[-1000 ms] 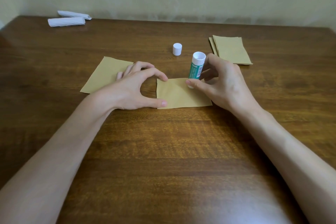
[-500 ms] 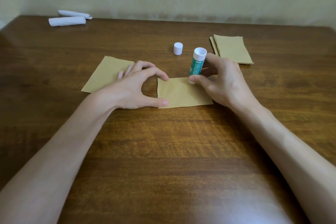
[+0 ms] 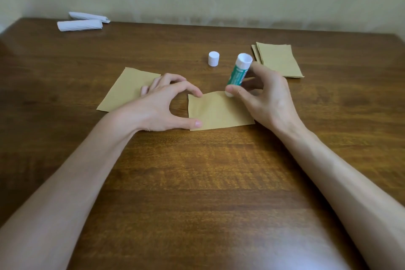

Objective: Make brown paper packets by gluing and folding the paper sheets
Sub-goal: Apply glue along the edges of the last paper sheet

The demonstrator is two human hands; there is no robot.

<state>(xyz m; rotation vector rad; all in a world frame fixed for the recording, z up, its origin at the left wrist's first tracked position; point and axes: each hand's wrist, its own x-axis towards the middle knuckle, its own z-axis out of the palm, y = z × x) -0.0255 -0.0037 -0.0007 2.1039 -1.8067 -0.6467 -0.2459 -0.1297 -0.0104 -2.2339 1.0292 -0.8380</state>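
I judge this to be early in one packet, at the gluing step. My right hand has its grip clamped on the glue stick, thumb in front and fingers behind. The stick leans with its working end down on the far edge of the middle brown sheet. Its cap stands apart, further toward the far edge of the bench.

My left hand has its grip spread apart and holds nothing. The thumb tip and forefinger tip press down on that sheet's left edge to pin it. The sheet lies flat at the middle of the bench. It looks smaller than the flat sheet partly under my left hand, so it may already be folded once, but I cannot tell for sure.

So the cap is off and glue is meeting paper; I cannot see how much of the edge is coated. Finishing the glue line, folding over and pressing the seam are left to do. After that comes the flat sheet on the left.

A small stack of brown pieces lies toward the far right corner. I cannot tell whether those are finished packets or fresh sheets. Two white rolls lie at the far left corner, out of the work.
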